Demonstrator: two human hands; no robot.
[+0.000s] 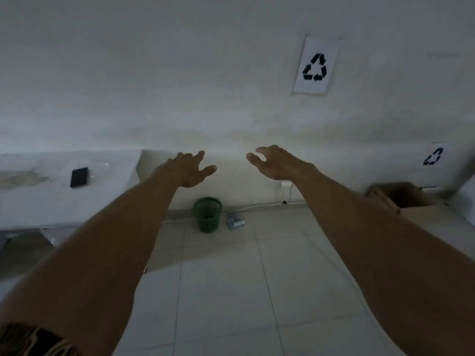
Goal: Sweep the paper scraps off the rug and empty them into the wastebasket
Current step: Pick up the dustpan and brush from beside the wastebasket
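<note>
A green mesh wastebasket [207, 214] stands on the tiled floor against the far wall. Right beside it lies a small grey dustpan-like tool [235, 222]. Both my arms stretch forward at chest height. My left hand [189, 169] and my right hand [276, 161] hover in the air above the basket, palms down, fingers spread and relaxed, holding nothing. No rug and no paper scraps show in this view.
A white counter [38, 191] runs along the left with a black phone [79, 177] on it. An open cardboard box [403, 197] sits at the right wall. Recycling signs [316, 66] hang on the wall. A white cable [257, 207] runs along the baseboard.
</note>
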